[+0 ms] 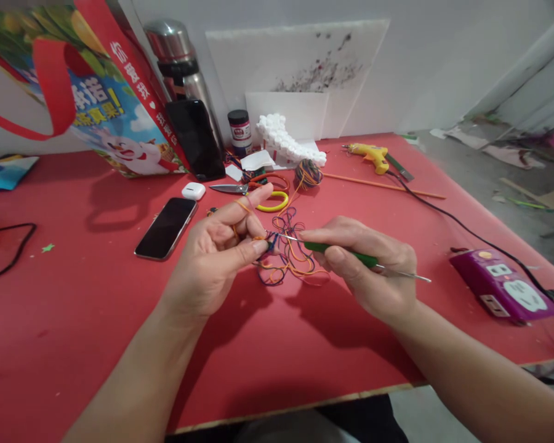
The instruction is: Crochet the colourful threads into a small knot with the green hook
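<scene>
Between thumb and fingers, my left hand (226, 252) pinches a small dark blue piece of crochet work (272, 242). Orange yarn runs over its raised index finger. My right hand (369, 264) is closed round the green handle of a crochet hook (365, 255), whose thin metal tip reaches to the crochet piece. A second metal end sticks out behind the hand. Loose loops of orange and purple yarn (300, 258) lie on the red table (258, 369) under and between the hands, and a strand leads up to a multicoloured yarn ball (308, 174).
Scissors (233, 189) with red and yellow handles lie just beyond my left hand, near a phone (167, 227) and a white earbud case (194, 191). A yellow glue gun (372, 157) and purple power strip (503, 286) are on the right. A gift bag (133, 147) and steel flask (196, 83) stand behind.
</scene>
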A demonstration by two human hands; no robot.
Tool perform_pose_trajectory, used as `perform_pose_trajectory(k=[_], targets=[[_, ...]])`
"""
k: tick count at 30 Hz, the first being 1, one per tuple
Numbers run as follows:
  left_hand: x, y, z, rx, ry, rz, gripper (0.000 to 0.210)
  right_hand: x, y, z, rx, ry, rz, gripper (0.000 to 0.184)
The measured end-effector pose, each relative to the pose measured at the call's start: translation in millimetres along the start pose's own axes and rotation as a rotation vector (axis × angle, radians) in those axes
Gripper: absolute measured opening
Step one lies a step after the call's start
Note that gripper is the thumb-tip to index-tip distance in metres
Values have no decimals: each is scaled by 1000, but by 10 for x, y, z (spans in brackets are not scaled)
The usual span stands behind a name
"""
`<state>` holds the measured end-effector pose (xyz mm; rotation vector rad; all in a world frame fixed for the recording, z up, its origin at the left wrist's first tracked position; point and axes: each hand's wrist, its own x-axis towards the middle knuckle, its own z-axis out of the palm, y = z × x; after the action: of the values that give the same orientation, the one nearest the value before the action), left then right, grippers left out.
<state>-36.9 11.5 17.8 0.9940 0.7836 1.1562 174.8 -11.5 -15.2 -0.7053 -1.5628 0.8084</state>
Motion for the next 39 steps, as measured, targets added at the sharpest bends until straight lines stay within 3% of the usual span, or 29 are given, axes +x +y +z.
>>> perform_pose_trajectory(k=[8, 15, 19, 24, 28, 33, 39], targets=[[12, 24, -43, 22, -96, -33, 43, 84, -3, -149, 155, -67, 83, 14], [-17, -36, -20, 15, -161, -77, 43, 130, 19, -175, 528, -107, 372, 17], [-31, -159, 64, 8, -74, -7, 38, 94, 45, -21, 696, -28, 499, 19], [-44, -284, 123, 15, 61, 93, 40, 71, 72, 129, 770, 133, 544, 19], [-55, -296, 108, 106, 110, 168, 35, 89, 73, 122, 793, 140, 560, 17], [-61, -287, 102, 153, 82, 160, 31, 101, 89, 110, 799, 145, 577, 17], [-41, -274, 164, 170, 176, 122, 42, 32, 99, 133, 673, 128, 513, 19]])
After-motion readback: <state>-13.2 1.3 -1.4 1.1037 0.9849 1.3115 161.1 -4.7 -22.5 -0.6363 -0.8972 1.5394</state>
